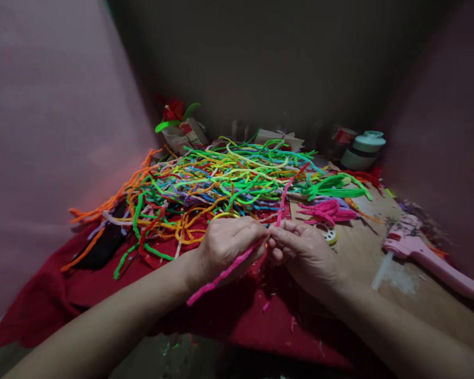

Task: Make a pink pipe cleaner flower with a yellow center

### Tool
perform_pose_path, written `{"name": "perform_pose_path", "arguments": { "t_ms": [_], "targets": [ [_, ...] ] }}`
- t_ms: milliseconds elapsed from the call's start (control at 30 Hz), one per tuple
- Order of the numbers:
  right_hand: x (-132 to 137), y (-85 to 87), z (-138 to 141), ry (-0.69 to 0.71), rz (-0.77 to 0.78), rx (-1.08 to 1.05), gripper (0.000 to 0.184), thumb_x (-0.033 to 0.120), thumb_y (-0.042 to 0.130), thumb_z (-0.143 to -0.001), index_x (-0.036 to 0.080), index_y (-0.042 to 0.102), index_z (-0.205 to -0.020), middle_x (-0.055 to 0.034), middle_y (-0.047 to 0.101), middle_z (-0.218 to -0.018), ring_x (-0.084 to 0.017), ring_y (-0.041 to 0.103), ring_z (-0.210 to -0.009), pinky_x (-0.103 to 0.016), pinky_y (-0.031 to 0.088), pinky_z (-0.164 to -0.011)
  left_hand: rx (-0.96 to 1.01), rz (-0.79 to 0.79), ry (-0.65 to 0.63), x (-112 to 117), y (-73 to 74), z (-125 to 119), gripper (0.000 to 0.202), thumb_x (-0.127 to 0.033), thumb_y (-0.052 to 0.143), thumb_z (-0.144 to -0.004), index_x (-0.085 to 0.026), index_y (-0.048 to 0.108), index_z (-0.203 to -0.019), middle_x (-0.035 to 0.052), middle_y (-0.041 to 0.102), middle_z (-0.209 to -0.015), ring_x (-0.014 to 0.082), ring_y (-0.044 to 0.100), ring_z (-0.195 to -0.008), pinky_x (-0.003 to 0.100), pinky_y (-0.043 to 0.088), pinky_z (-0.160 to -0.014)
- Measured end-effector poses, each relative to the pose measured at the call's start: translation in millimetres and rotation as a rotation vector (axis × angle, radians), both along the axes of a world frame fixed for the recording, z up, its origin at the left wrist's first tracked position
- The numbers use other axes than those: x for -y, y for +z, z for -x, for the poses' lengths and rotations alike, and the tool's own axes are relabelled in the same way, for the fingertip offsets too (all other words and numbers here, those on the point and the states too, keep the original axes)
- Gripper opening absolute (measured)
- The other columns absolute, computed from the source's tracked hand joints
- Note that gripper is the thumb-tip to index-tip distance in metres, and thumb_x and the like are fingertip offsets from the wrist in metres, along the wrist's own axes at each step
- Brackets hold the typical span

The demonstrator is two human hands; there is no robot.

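The pink stem (221, 277) is up in front of the body, above the red cloth (229, 313) that covers part of the worktop. The right hand (306, 255) is narrowed to a pinch, thumb and finger tight on the stem. The left hand (231, 245) curls nearly into a fist just beside it, seemingly on the stem too, though its fingertips are hidden. One length slants down across the left hand; another rises beyond the fingers.

The step in hand looks like bending or twisting the stem at the pinch; which, I cannot tell. The next move seems to call for a steady right pinch, with the loose lengths clear of the pile (240, 181) beyond.

A yellow loop (226, 215) shows behind the left hand, held or not unclear. A pink bundle (327, 211) lies past the right hand, near the tape roll (332, 235); the glue gun (430, 258) is farther right.
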State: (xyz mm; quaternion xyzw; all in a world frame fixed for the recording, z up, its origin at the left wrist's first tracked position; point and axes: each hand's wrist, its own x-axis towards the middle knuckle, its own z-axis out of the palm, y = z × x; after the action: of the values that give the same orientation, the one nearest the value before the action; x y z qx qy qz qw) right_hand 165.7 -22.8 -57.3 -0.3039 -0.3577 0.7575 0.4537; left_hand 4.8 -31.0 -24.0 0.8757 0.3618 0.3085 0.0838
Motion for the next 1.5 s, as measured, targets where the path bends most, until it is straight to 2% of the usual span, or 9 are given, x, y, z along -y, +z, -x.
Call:
{"name": "perform_pose_path", "arguments": {
  "t_ms": [200,367,533,667,833,967,1200,1333,1500],
  "targets": [
    [2.9,2.4,-1.4,-0.061,-0.131,0.062,0.013,0.028,0.069,-0.070,0.017,0.062,-0.069,0.0021,0.057,-0.062,-0.007,0.046,-0.051,-0.021,0.035,-0.050,0.538,0.596,0.269,7.9,3.3,-16.2,0.014,-0.029,0.056,-0.077,-0.016,0.058,-0.073,-0.0017,0.057,-0.057,0.0075,0.050,-0.049,0.018,0.038,-0.048],
    [5.7,3.9,-4.4,-0.161,-0.333,0.287,0.012,0.028,0.065,-0.075,0.017,0.061,-0.070,0.0024,0.056,-0.061,-0.009,0.047,-0.056,-0.022,0.037,-0.054,0.954,1.264,0.168,3.9,-0.5,-20.6,0.023,-0.029,0.054,-0.076,-0.015,0.048,-0.059,-0.0080,0.037,-0.040,0.0020,0.025,-0.030,0.016,0.020,-0.031],
    [7.2,6.7,-2.9,-0.189,-0.323,0.303,0.013,0.027,0.066,-0.073,0.017,0.060,-0.067,0.0026,0.055,-0.060,-0.009,0.047,-0.054,-0.022,0.037,-0.054,1.148,1.497,0.117,4.6,-1.6,-21.2,0.013,-0.020,0.054,-0.073,-0.014,0.049,-0.063,-0.0074,0.041,-0.051,-0.0004,0.025,-0.032,0.013,0.019,-0.031],
    [4.9,4.3,-2.5,-0.102,-0.176,0.160,0.013,0.028,0.068,-0.071,0.016,0.062,-0.069,0.0011,0.058,-0.061,-0.009,0.047,-0.051,-0.023,0.037,-0.050,0.938,1.225,0.106,8.0,-0.6,-20.4,0.019,-0.030,0.056,-0.077,-0.014,0.053,-0.068,-0.0051,0.048,-0.049,0.0041,0.039,-0.036,0.017,0.030,-0.035],
    [0.3,1.6,-3.2,0.020,-0.023,0.036,0.013,0.025,0.069,-0.068,0.014,0.062,-0.065,0.0015,0.056,-0.055,-0.006,0.045,-0.042,-0.020,0.033,-0.043,0.492,0.580,0.147,8.7,2.4,-11.3,0.012,-0.027,0.058,-0.079,-0.016,0.060,-0.083,0.0020,0.064,-0.076,0.0103,0.057,-0.065,0.021,0.044,-0.061],
    [-0.2,1.5,-4.8,0.101,0.010,0.026,0.014,0.023,0.069,-0.067,0.012,0.062,-0.063,0.0016,0.056,-0.053,-0.005,0.045,-0.039,-0.020,0.032,-0.043,0.141,0.112,-0.025,0.7,-1.2,2.0,0.013,-0.020,0.049,-0.084,-0.015,0.061,-0.082,0.0057,0.064,-0.077,0.0120,0.058,-0.073,0.022,0.043,-0.067],
    [9.4,3.5,-4.9,0.074,-0.107,0.188,0.016,0.028,0.068,-0.070,0.016,0.059,-0.066,0.0033,0.052,-0.052,-0.007,0.044,-0.043,-0.021,0.031,-0.043,-0.244,-0.029,-0.139,7.5,15.6,12.3,0.021,-0.014,0.039,-0.084,-0.012,0.060,-0.080,0.0061,0.057,-0.067,0.0119,0.047,-0.056,0.023,0.033,-0.050],
    [17.8,8.1,-3.8,-0.086,-0.385,0.416,0.011,0.028,0.062,-0.076,0.018,0.059,-0.073,0.0013,0.055,-0.061,-0.010,0.048,-0.052,-0.024,0.038,-0.050,0.074,0.308,0.011,18.3,20.3,2.0,0.014,-0.022,0.048,-0.079,-0.014,0.056,-0.070,0.0024,0.052,-0.063,0.0098,0.043,-0.053,0.021,0.033,-0.048],
    [21.0,8.3,-11.1,-0.385,-1.135,0.827,0.007,0.012,0.054,-0.079,0.019,0.056,-0.080,-0.0019,0.058,-0.068,-0.014,0.056,-0.063,-0.026,0.043,-0.060,0.788,1.397,0.111,13.0,13.7,-10.5,0.019,-0.027,0.051,-0.079,-0.014,0.048,-0.064,-0.0060,0.037,-0.048,0.0032,0.027,-0.035,0.016,0.020,-0.032]
  ]
}}
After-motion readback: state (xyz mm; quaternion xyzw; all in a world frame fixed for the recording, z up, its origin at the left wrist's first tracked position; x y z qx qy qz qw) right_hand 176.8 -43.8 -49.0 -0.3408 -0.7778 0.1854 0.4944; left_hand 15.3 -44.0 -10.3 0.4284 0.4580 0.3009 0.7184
